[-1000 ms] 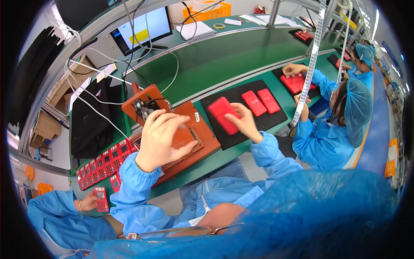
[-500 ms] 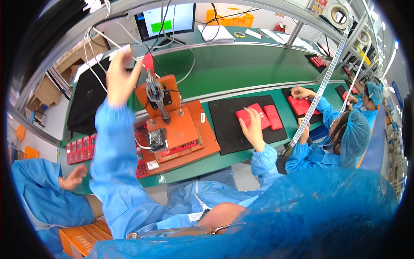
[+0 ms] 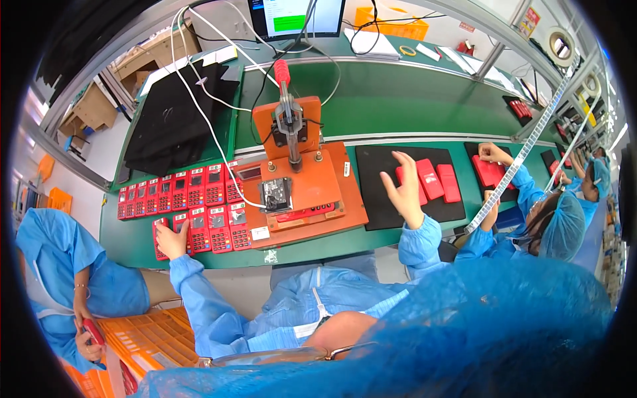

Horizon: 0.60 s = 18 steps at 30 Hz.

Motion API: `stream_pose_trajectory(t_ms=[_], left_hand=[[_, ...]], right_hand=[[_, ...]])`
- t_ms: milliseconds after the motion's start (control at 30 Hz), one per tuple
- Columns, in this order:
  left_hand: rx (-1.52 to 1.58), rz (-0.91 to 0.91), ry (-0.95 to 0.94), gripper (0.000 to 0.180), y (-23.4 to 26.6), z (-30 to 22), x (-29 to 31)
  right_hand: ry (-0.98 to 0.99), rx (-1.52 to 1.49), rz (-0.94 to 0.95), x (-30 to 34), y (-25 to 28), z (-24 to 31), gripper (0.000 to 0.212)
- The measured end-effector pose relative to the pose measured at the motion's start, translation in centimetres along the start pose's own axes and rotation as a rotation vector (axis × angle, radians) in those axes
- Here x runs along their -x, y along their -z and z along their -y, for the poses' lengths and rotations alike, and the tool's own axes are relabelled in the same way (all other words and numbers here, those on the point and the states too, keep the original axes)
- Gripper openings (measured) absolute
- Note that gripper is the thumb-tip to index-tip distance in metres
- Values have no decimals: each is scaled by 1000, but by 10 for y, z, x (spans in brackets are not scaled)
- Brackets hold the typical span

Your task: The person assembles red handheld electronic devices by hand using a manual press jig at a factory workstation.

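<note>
I cannot tell if the left hand (image 3: 174,240), partly hiding a terminal (image 3: 160,252) on the surface (image 3: 127,240), grips it; the right hand (image 3: 405,189), spread wide, blocks part of a case (image 3: 423,194) on the mat (image 3: 373,199).

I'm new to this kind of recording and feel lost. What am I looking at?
There is no robot: a person works with two bare hands. The view is from a wide fisheye camera on the person's head, looking down, so straight edges bend. On the green table are an orange clamp fixture with a red handle, rows of red keypad devices, and a black mat bearing red cases. The left hand touches the near row's leftmost device. The right hand is open above the mat, apparently holding nothing.
</note>
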<state>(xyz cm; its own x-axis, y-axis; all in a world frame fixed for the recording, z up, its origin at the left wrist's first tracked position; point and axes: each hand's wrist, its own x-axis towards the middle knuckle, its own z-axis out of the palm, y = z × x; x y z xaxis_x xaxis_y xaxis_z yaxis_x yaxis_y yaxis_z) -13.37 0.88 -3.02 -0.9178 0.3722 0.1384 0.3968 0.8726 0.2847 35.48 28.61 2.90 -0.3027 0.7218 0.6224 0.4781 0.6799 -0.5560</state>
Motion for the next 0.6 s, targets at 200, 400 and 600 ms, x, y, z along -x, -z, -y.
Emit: stream_pose_trajectory(t_ms=[200,400,600], left_hand=[[183,100,-179,75,-21,39,-28],[998,223,-238,27,41,7,6],[1105,27,-492,36,91,-125,208]], right_hand=[[-71,-108,63,19,-9,21,47],[-116,-302,200,61,14,70,41],[479,-382,229,80,-65,172,72]])
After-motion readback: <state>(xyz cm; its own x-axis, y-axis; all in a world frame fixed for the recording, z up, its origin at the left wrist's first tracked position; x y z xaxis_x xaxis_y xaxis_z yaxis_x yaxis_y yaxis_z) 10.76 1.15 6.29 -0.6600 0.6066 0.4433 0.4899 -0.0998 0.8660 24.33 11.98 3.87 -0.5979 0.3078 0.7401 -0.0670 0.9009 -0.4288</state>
